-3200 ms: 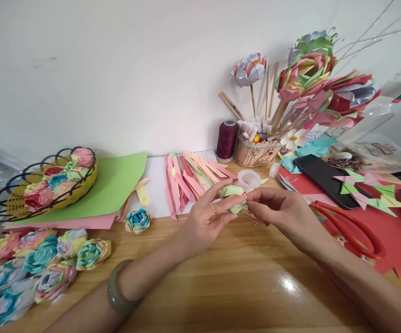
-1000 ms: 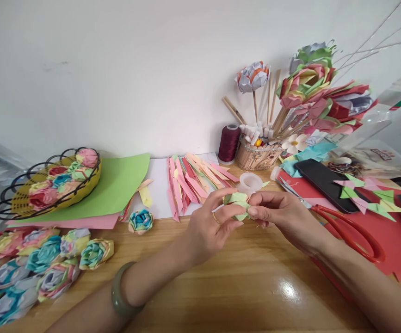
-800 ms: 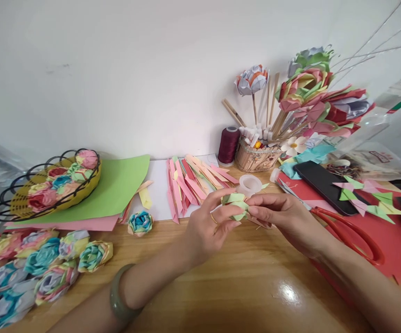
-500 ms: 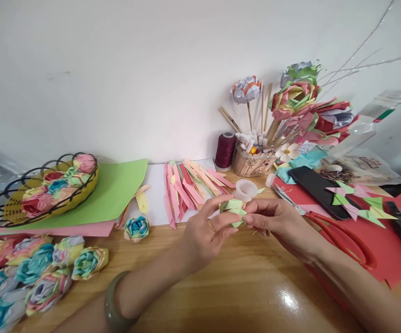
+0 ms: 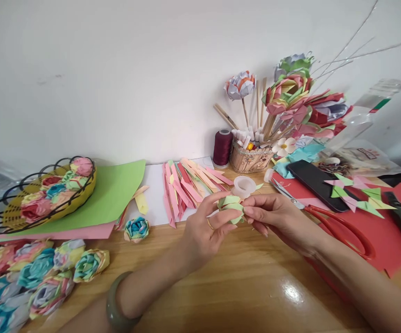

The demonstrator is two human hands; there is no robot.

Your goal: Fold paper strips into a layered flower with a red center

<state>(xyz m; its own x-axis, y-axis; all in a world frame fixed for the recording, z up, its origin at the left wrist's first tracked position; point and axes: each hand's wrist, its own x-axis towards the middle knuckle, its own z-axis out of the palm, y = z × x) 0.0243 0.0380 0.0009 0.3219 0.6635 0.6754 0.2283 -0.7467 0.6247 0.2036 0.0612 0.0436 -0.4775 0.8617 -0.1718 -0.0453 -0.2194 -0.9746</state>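
Note:
A small light green folded paper piece (image 5: 231,203) is held between both hands near the middle of the view. My left hand (image 5: 205,229), with a ring on one finger, wraps its fingers round the piece from the left. At its right edge, the thumb and fingers of my right hand (image 5: 273,215) are pinched together on it. Just behind the hands stands a small translucent white cup (image 5: 244,186). Pink, red and peach folded paper strips (image 5: 182,189) lie on white paper to the left of the cup.
Scissors with red handles (image 5: 342,226) and a black phone (image 5: 316,185) lie at right on red paper. Maroon thread (image 5: 223,147) and a holder of paper flowers (image 5: 252,158) stand behind. Left are a yellow basket (image 5: 78,194), green paper (image 5: 117,185) and several paper flowers (image 5: 37,266).
The view has shifted slightly. Both hands keep hold of the green paper piece, which appears turned a little, and the fingers of my right hand have moved slightly.

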